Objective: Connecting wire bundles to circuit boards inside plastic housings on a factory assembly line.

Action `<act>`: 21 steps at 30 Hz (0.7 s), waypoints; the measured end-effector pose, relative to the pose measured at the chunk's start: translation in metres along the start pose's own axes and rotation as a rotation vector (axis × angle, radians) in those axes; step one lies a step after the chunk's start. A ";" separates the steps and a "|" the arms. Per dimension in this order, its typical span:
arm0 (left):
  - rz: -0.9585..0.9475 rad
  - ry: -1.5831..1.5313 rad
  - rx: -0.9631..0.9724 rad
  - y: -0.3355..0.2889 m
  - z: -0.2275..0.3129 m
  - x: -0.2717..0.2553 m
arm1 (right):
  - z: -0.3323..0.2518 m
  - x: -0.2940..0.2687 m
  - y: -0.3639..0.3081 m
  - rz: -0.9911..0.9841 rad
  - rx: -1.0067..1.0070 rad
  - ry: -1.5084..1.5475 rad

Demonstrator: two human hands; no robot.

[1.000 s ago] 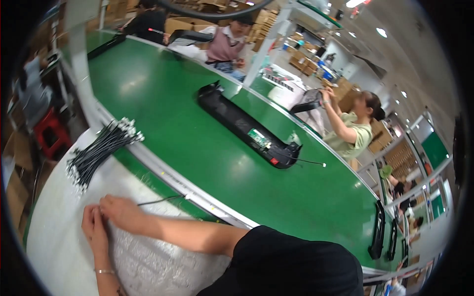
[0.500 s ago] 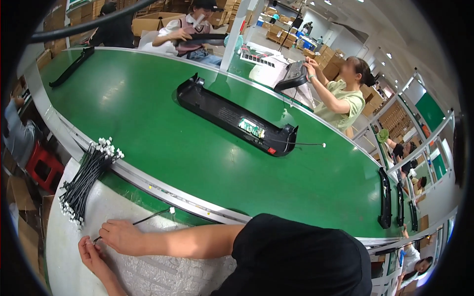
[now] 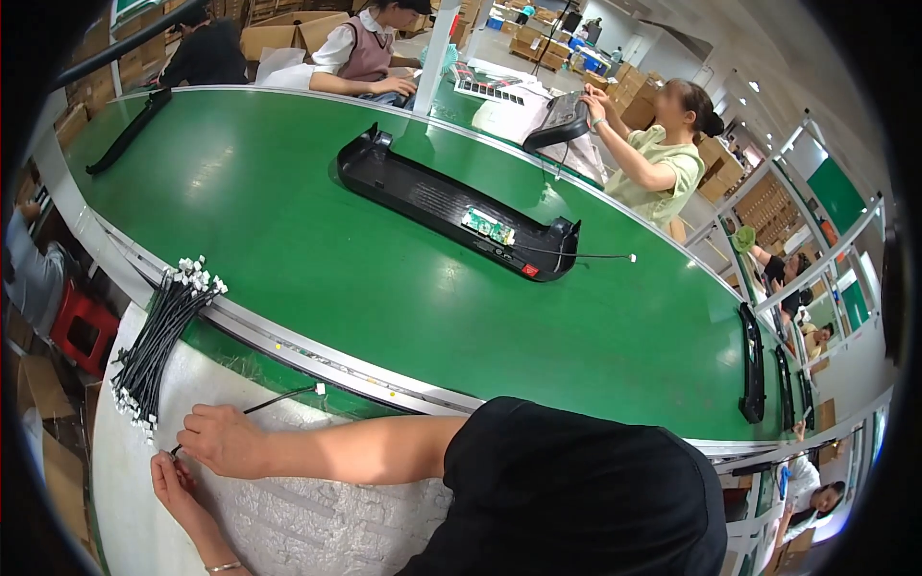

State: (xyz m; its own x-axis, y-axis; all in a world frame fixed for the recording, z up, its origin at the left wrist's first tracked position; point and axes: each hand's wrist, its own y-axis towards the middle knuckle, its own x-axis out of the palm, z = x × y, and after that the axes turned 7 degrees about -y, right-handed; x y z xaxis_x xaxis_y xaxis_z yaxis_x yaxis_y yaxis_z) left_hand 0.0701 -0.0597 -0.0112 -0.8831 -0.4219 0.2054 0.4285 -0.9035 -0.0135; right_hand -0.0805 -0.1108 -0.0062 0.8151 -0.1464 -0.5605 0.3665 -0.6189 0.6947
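Observation:
My right hand (image 3: pixel 223 442) reaches in from the right, its fingers pinching a short black cable (image 3: pixel 279 399). One end of that cable sticks out past the hand with a white connector (image 3: pixel 320 389). Just below and to the left, my left hand (image 3: pixel 175 480) has its fingers closed on the cable's other end; the fingers hide the tip. Beside both hands lies a bundle of black cables (image 3: pixel 158 346) with white connectors at both ends, resting on the pale padded worktop (image 3: pixel 327 523) and reaching onto the belt's rail.
Beyond the rail (image 3: pixel 336 370), a green conveyor belt (image 3: pixel 365 298) carries a long black housing (image 3: pixel 432 206) with a green circuit board (image 3: pixel 488 227) and loose lead. Other black housings lie at far left (image 3: pixel 130 132) and right (image 3: pixel 751 365). Co-workers sit across; one handles a black part (image 3: pixel 559 122).
The view has shifted slightly. My hands remain close together on the cable. Across the belt, the co-worker in the pink vest has lowered the dark part held up before.

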 end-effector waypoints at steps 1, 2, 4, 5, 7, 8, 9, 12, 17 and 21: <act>-0.003 0.021 0.004 0.002 -0.001 -0.003 | -0.001 0.000 -0.001 -0.016 -0.007 -0.001; -0.008 0.042 0.009 0.003 -0.003 -0.004 | -0.001 0.001 -0.002 -0.017 -0.008 0.001; -0.025 0.063 0.025 0.004 -0.007 -0.006 | 0.000 0.005 -0.003 -0.074 0.020 0.028; -0.044 0.084 0.044 0.005 -0.007 -0.005 | 0.001 0.007 -0.003 -0.071 0.018 0.030; -0.043 0.083 0.062 0.003 -0.010 0.000 | 0.003 0.009 -0.005 -0.108 -0.010 0.047; -0.045 0.082 0.076 0.004 -0.010 0.002 | 0.004 0.010 -0.005 -0.101 -0.011 0.045; -0.051 0.083 0.082 0.004 -0.011 -0.001 | 0.004 0.011 -0.006 -0.134 -0.007 0.044; -0.141 0.146 0.058 0.007 -0.013 -0.008 | 0.005 0.018 -0.009 -0.189 0.002 0.055; -0.123 0.081 0.027 0.005 -0.016 -0.004 | 0.007 0.014 -0.008 -0.220 0.012 0.113; -0.138 0.123 0.035 0.006 -0.013 -0.007 | 0.006 0.016 -0.006 -0.240 0.009 0.096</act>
State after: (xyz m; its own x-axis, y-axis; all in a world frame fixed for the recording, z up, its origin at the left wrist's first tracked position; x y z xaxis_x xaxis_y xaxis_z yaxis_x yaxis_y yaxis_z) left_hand 0.0760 -0.0631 -0.0258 -0.9499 -0.3017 0.0819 0.3057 -0.9513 0.0407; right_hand -0.0729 -0.1140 -0.0225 0.7445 0.0793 -0.6629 0.5508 -0.6341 0.5427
